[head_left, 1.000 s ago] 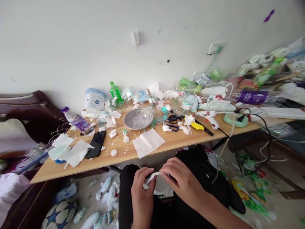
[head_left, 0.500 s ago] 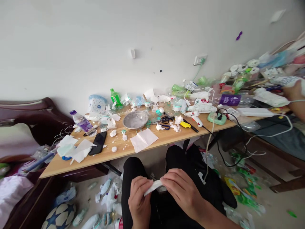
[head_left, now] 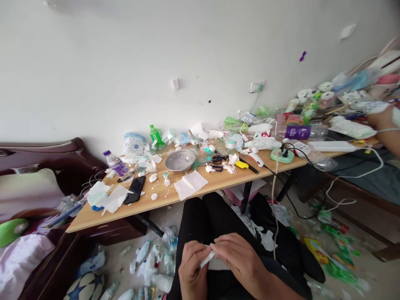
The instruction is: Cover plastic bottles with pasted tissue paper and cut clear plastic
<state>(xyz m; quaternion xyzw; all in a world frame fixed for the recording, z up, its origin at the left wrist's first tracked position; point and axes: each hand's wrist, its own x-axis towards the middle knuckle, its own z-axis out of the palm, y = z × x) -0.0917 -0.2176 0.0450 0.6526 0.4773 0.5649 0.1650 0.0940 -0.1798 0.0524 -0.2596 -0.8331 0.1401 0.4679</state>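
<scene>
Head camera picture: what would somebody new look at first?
Probably the cluttered wooden table across the middle, with a bright green bottle at its back, left of a grey bowl. Nearer, at the bottom centre, the left hand and right hand pinch a small white piece. Down at the lower left lies a star-patterned ball.

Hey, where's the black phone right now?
In the head view, the black phone lies on the left side of the table, just right of loose white paper.

Left hand (head_left: 193, 266) and right hand (head_left: 240, 256) close together, fingers (head_left: 227, 246) curled
</scene>
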